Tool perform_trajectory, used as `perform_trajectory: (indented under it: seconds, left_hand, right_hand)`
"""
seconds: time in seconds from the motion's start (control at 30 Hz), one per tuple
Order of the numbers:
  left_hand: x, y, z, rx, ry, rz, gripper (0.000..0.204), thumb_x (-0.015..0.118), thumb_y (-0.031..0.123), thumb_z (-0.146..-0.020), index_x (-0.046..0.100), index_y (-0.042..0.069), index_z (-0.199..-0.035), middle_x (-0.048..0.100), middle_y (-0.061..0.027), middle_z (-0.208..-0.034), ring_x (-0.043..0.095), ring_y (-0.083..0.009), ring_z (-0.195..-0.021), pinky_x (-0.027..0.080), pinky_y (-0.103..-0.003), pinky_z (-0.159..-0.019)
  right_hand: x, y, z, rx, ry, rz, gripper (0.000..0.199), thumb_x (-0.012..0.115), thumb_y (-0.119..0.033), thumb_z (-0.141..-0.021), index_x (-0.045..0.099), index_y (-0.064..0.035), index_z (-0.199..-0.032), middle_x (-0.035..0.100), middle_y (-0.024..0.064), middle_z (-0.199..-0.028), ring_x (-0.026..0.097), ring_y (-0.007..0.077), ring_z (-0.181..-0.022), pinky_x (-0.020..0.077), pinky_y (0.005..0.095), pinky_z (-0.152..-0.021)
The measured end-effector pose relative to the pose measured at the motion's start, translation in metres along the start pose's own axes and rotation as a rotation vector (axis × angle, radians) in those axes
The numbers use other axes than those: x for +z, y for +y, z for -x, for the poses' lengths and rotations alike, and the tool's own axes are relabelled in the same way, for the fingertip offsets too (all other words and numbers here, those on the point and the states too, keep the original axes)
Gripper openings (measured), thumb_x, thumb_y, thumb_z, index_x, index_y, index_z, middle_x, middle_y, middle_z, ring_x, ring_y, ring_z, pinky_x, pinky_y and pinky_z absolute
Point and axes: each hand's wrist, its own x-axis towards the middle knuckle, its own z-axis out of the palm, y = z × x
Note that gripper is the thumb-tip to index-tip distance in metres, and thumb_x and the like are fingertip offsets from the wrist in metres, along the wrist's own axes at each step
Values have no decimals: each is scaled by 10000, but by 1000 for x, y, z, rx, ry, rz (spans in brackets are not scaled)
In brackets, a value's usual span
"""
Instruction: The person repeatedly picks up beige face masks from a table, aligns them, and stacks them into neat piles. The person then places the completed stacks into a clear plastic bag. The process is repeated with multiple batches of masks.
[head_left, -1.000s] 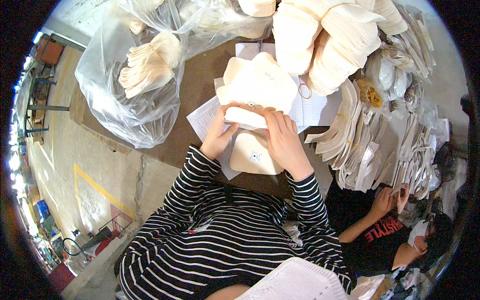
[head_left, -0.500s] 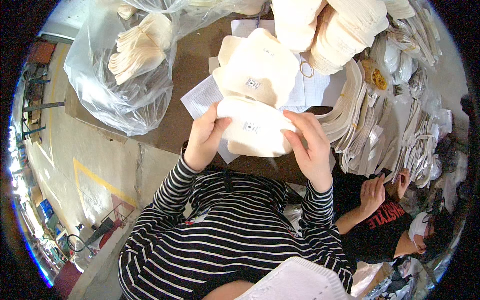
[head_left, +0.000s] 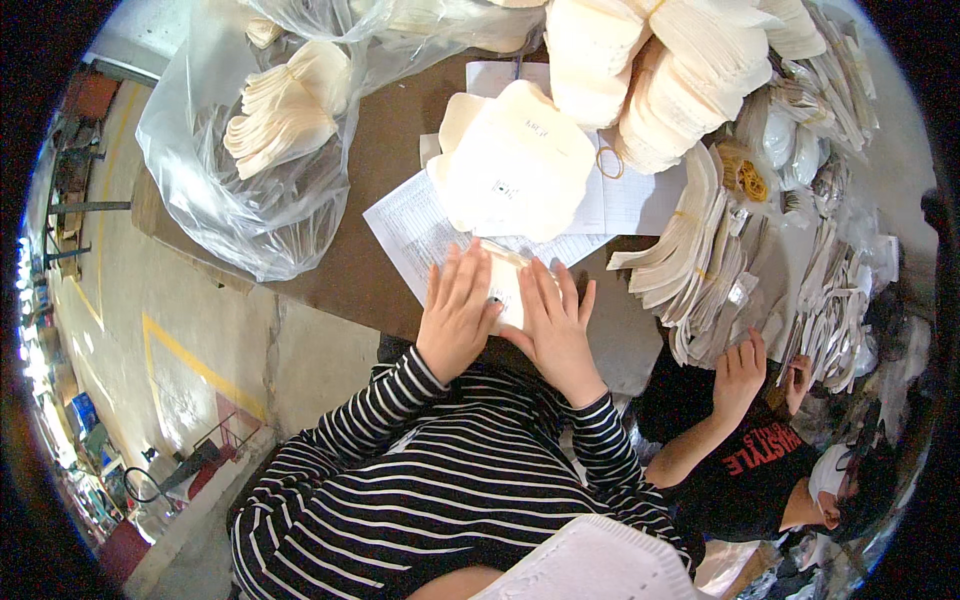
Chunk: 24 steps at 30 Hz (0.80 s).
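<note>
Between my two hands is a small stack of cream, flat cut pieces (head_left: 508, 292) with small dark markings, close to the table's near edge. My left hand (head_left: 455, 312) presses its left side, with the fingers stretched along it. From the other side my right hand (head_left: 557, 325) presses in, thumb toward the middle and fingers spread. Much of the stack is hidden by the hands. Just beyond lies a larger pile of the same cream pieces (head_left: 525, 165), resting on printed paper sheets (head_left: 405, 225).
A clear plastic bag (head_left: 245, 215) holds a cream bundle at left. Tied cream bundles (head_left: 690, 75) stand at far right, near a loose rubber band (head_left: 609, 162) and yellow bands (head_left: 750, 180). Greyish strip bundles (head_left: 675, 245) line the right, where a co-worker's hand (head_left: 740, 375) works.
My hands have drawn closer together and slightly nearer to me. The stack, earlier held broad side up by its two ends, now shows narrower between them.
</note>
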Motion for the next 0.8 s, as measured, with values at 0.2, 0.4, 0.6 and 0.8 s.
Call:
perform_trajectory:
  seconds: [0.2, 0.4, 0.6, 0.8]
  left_hand:
    - [-26, -2, -31, -46, 46, -134, 897, 706, 332, -878, 227, 19, -1569, 120, -257, -1631, 80, -497, -1498, 175, -582, -1192]
    - [-47, -37, -135, 68, 213, 697, 942, 820, 174, -760, 307, 41, -1539, 379, -242, -1528, 363, -383, -1427, 289, -436, -1177]
    - [-56, -47, -121, 122, 123, 373, 874, 845, 72, -684, 406, 79, -1440, 546, -163, -1281, 537, -276, -1202, 417, -380, -1069]
    - [-54, -55, -102, 34, -63, 732, 817, 800, 9, -744, 379, 63, -1442, 448, -106, -1393, 457, -206, -1291, 382, -365, -1102]
  right_hand:
    - [-41, 22, -20, -36, 149, -185, 700, 718, -227, -870, 428, -48, -1481, 380, 162, -1536, 316, 403, -1427, 198, 572, -1183]
    - [-57, 35, -97, -93, 531, -208, 723, 723, -77, -820, 417, -31, -1473, 484, 212, -1395, 437, 413, -1312, 329, 503, -1141]
    - [-51, 27, -92, -136, 310, -182, 634, 731, -60, -796, 468, -5, -1371, 527, 217, -1186, 523, 423, -1141, 438, 464, -1016]
    - [-62, 27, -87, -242, 204, -373, 594, 726, -46, -798, 487, -13, -1340, 522, 221, -1280, 540, 419, -1151, 471, 448, -960]
